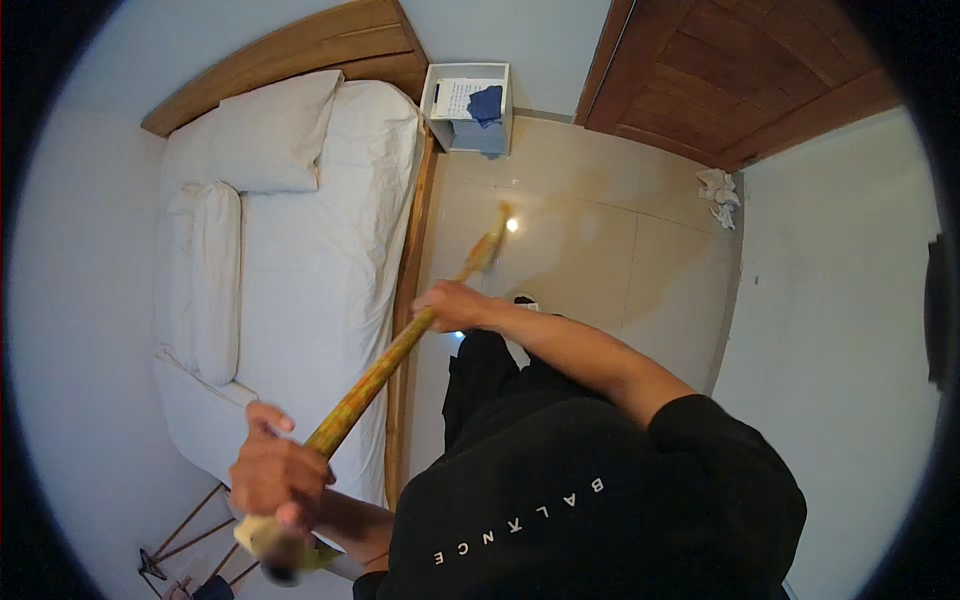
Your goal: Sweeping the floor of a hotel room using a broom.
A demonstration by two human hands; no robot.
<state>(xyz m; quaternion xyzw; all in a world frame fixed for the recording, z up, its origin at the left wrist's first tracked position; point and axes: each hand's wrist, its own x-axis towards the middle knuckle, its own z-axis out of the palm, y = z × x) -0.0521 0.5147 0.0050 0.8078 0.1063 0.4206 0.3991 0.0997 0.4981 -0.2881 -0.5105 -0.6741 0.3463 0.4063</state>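
Observation:
A long broom (370, 388) with a mottled yellow and orange handle slants across my front. Its slightly blurred, orange-yellow lower end (487, 250) reaches the tiled floor beside the bed. Near the top of the handle, my left hand (280, 468) is closed around it, with one finger sticking out. Farther down, my right hand (455, 305) wraps around the handle. The cream and dark top end (272, 545) sticks out past my left hand, close to the camera and blurred.
A white-sheeted bed (300, 270) with pillows lies at left. Past its corner stands a small white cabinet (468, 135) with paper and blue cloth. A wooden door (740, 75) is at far right, with crumpled white cloth or paper (719, 195) by the wall. A wooden rack (190, 540) stands lower left.

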